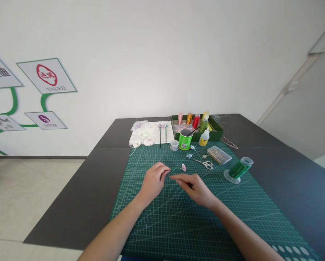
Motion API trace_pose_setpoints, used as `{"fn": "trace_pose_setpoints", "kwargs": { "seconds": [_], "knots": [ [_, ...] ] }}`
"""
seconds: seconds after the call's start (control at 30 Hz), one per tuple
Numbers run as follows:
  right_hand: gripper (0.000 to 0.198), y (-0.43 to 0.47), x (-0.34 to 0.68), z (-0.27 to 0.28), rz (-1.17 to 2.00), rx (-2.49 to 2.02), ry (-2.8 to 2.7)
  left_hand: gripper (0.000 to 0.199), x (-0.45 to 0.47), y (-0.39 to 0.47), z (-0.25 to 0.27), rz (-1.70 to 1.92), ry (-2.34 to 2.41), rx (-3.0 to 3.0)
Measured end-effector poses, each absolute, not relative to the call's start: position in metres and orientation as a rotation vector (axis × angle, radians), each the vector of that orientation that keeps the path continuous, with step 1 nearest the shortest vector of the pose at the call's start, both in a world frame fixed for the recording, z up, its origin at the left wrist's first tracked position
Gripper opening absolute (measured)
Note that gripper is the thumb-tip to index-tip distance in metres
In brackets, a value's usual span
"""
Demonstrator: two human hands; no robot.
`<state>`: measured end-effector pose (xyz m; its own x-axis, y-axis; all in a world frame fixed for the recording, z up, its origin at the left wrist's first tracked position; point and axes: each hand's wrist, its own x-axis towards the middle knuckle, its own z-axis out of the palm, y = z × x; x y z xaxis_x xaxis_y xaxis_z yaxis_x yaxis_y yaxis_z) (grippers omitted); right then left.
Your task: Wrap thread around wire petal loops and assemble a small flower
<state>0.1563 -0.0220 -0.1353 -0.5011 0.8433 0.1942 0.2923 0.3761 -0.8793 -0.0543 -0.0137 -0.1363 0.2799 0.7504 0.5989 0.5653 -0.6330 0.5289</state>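
Observation:
My left hand (154,178) is closed in a pinch on the thin green stem of a small pink flower (183,167), whose head points to the right. Just to the right, my right hand (196,186) has its fingers pressed together, with the index finger reaching toward the left fingertips. Whatever it may hold is too fine to see. Beyond the hands lie scissors (205,164) and small pale-blue flower pieces (189,156) on wires. A spool of green thread (240,168) leans on a clear round base at the right.
A green cutting mat (151,224) covers much of the dark table (78,203). Farther back are a green can (185,139), a glue bottle (204,137), a clear box (219,155), a green tray (219,133) of thread spools, tweezers (229,143) and a white sheet (151,130) with brushes.

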Motion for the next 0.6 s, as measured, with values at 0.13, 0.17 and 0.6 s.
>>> {"fn": "trace_pose_setpoints", "kwargs": {
  "seconds": [0.13, 0.17, 0.6],
  "knots": [
    [0.041, -0.022, 0.162, -0.128, 1.123, -0.940, -1.901, 0.015, -0.054, -0.015, -0.137, 1.152, 1.225, 2.413],
    [0.041, -0.021, 0.164, -0.126, 1.137, -0.935, -1.874, 0.016, -0.054, -0.016, -0.137, 1.124, 1.220, 2.424],
    [0.043, -0.012, 0.187, -0.117, 1.149, -0.927, -1.598, 0.015, -0.051, -0.019, -0.137, 1.001, 1.136, 2.479]
  ]
}}
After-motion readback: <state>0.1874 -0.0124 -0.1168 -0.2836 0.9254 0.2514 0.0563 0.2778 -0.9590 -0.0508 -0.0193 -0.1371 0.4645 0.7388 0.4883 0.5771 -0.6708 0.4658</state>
